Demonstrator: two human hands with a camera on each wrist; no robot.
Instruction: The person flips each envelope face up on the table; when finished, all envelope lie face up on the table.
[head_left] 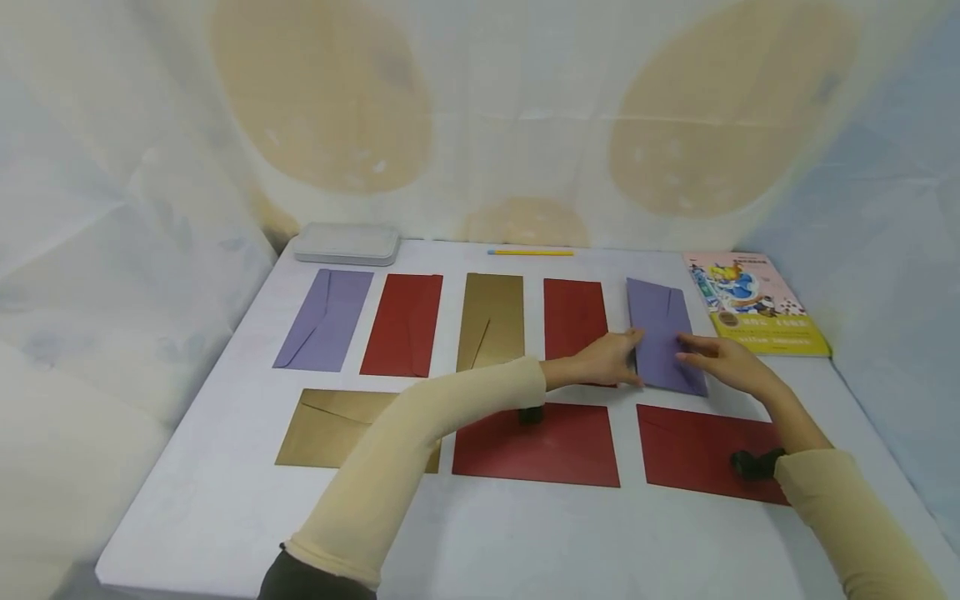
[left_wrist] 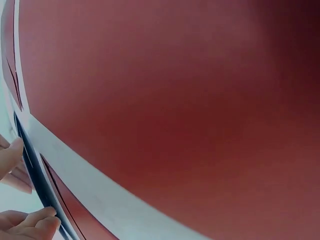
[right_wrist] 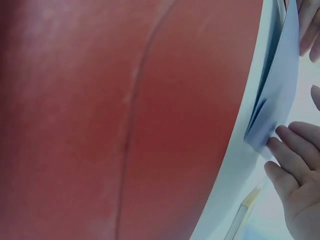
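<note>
A purple envelope [head_left: 660,333] sits at the right of the upper row, slightly raised and tilted off the table, with a narrow dark gap under its left edge. My left hand [head_left: 603,358] pinches that left edge near the lower corner. On the other side, my right hand [head_left: 723,362] touches the envelope near its right edge, its fingers [right_wrist: 292,160] fairly straight and spread. Both hands also appear around the envelope [left_wrist: 35,175] in the left wrist view. A red envelope [head_left: 576,308] lies under my left fingers' side.
Left along the row lie gold [head_left: 495,312], red [head_left: 402,325] and purple [head_left: 322,321] envelopes. Below are gold [head_left: 330,425], red [head_left: 555,454] and red [head_left: 690,454] ones. At the back are a grey case [head_left: 347,243], a pencil [head_left: 531,252] and a book [head_left: 757,304].
</note>
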